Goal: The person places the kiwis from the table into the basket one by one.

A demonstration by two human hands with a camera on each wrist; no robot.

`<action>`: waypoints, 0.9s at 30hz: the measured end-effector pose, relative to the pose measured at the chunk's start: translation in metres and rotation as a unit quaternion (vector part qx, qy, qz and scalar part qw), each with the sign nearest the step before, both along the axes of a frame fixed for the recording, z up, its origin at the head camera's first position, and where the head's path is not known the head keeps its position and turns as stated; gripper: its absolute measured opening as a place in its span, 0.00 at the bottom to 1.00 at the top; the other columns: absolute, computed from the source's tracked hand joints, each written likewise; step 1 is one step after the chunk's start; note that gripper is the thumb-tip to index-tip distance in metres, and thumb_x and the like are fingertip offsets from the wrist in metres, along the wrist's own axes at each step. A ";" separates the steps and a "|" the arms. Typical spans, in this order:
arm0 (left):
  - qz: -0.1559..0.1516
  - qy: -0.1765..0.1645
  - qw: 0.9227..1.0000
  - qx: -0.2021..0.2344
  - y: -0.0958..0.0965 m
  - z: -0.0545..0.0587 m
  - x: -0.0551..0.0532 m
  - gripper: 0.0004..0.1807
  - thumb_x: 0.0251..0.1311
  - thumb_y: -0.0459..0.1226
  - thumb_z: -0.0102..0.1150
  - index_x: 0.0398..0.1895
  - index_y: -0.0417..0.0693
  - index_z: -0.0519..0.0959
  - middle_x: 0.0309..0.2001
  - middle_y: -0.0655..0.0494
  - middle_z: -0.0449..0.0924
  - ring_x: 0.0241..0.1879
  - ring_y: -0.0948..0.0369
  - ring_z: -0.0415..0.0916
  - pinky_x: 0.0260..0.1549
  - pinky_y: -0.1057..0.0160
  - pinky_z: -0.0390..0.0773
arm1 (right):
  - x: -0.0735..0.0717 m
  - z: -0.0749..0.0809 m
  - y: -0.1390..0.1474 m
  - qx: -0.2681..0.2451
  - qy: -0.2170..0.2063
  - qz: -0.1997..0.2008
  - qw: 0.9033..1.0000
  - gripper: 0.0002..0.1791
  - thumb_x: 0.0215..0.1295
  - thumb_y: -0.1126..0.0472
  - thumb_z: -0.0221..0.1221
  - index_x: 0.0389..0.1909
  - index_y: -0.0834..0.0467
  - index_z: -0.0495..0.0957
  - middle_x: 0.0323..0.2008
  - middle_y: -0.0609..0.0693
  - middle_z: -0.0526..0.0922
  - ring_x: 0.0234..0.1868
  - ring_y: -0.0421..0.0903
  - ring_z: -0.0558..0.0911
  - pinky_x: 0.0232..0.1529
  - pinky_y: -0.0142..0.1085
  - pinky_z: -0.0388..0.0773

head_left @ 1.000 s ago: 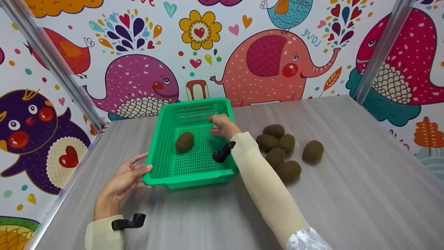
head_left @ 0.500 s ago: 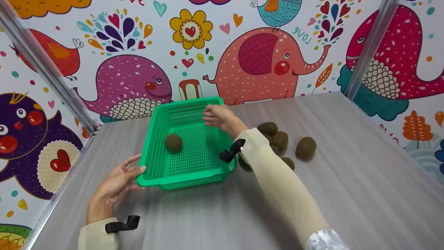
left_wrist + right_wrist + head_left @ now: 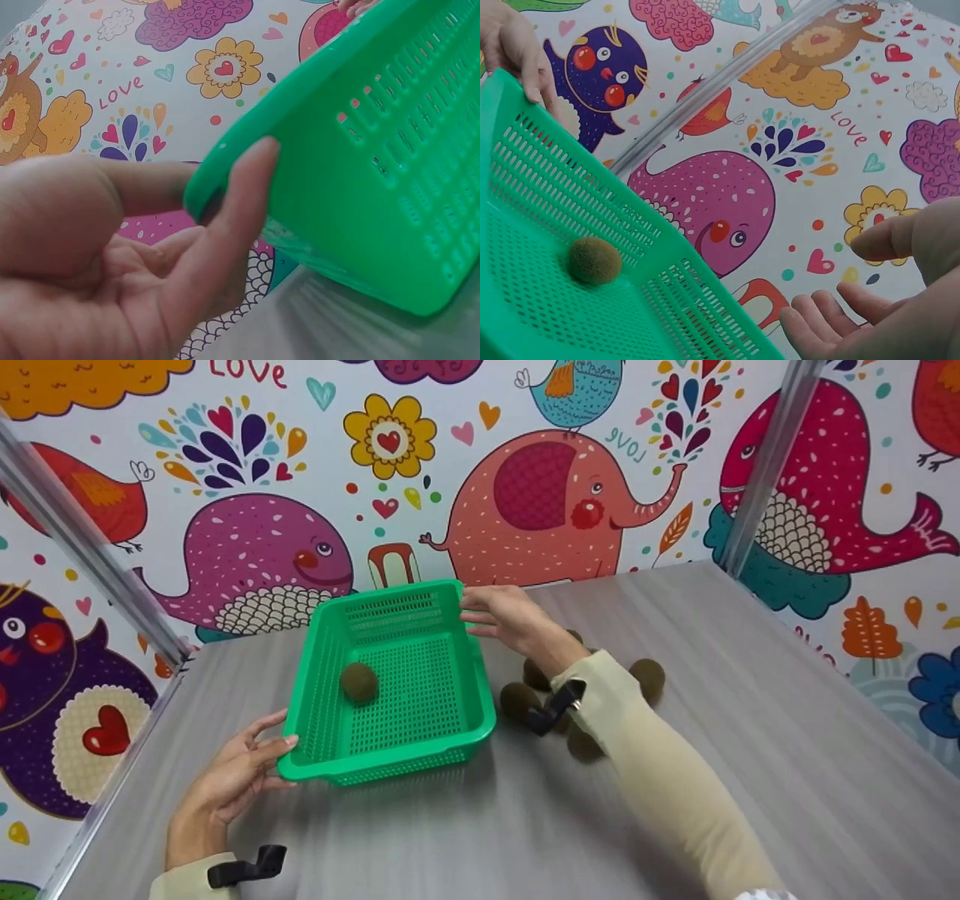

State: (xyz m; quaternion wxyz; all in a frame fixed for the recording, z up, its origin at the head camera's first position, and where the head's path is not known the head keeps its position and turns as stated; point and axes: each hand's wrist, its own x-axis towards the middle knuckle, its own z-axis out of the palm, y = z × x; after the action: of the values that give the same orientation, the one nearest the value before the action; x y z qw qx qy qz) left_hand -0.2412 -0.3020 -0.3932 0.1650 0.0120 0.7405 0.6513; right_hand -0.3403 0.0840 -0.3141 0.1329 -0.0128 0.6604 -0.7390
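Observation:
In the head view, a green plastic basket (image 3: 386, 761) stands on the table with one brown kiwi (image 3: 359, 683) inside, towards its left wall. My left hand (image 3: 232, 772) grips the basket's near left corner; the left wrist view shows thumb and fingers pinching the rim (image 3: 247, 139). At the basket's far right rim is my right hand (image 3: 517, 619), holding nothing. Its fingers are loosely extended, with the thumb apart, as the right wrist view shows. Several more kiwis (image 3: 519, 703) lie on the table right of the basket, partly hidden by my right hand and forearm.
One kiwi (image 3: 646, 679) lies at the right side of the group, partly behind my sleeve. A wall with printed cartoon animals (image 3: 540, 510) closes off the back of the grey table (image 3: 420, 847). Metal posts (image 3: 772, 472) rise at the back corners.
My right hand has moved right, from over the basket's inside to its right rim. The kiwi in the basket has rolled slightly. My left hand keeps its grip. The head view has shifted.

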 end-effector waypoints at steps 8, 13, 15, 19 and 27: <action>-0.001 0.013 1.000 0.001 -0.002 0.001 -0.001 0.41 0.75 0.38 0.52 0.79 0.42 0.39 0.44 0.61 0.84 0.36 0.64 0.86 0.35 0.60 0.88 | 0.026 -0.001 0.023 0.020 0.035 -0.022 0.999 0.19 0.76 0.58 0.53 0.64 0.56 0.74 0.63 0.53 0.78 0.63 0.51 0.79 0.68 0.44 0.75; -0.002 0.005 1.000 0.008 -0.001 -0.002 0.001 0.42 0.75 0.38 0.52 0.79 0.41 0.38 0.43 0.60 0.83 0.36 0.64 0.85 0.34 0.61 0.88 | 0.044 -0.012 0.039 0.033 0.041 -0.029 0.998 0.21 0.76 0.56 0.54 0.67 0.55 0.71 0.65 0.53 0.76 0.64 0.51 0.78 0.68 0.44 0.74; -0.003 0.003 1.000 0.009 -0.001 -0.002 0.001 0.42 0.74 0.38 0.52 0.79 0.41 0.37 0.43 0.60 0.83 0.37 0.64 0.85 0.34 0.61 0.88 | 0.051 -0.015 0.046 0.042 0.043 -0.035 0.998 0.22 0.76 0.55 0.54 0.67 0.54 0.70 0.65 0.53 0.75 0.65 0.51 0.78 0.69 0.45 0.74; -0.008 0.007 1.000 0.003 -0.001 -0.003 0.000 0.42 0.75 0.38 0.51 0.79 0.40 0.37 0.44 0.60 0.83 0.37 0.65 0.85 0.34 0.61 0.87 | 0.062 -0.020 0.059 0.071 0.054 -0.042 0.995 0.25 0.74 0.55 0.56 0.69 0.54 0.68 0.66 0.53 0.73 0.65 0.52 0.76 0.69 0.45 0.74; -0.010 0.008 1.000 0.006 -0.001 -0.003 -0.001 0.42 0.75 0.39 0.51 0.79 0.41 0.37 0.43 0.60 0.83 0.37 0.65 0.85 0.35 0.60 0.88 | 0.077 -0.026 0.084 0.093 0.056 -0.051 0.993 0.28 0.74 0.56 0.56 0.72 0.52 0.63 0.70 0.56 0.68 0.70 0.56 0.71 0.71 0.49 0.70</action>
State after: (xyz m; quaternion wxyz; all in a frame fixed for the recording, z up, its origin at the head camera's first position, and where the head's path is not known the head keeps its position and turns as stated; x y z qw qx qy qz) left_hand -0.2422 -0.3026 -0.3962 0.1656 0.0250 0.7378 0.6539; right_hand -0.2629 0.1678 -0.3402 0.0586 -0.0077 0.7322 -0.6785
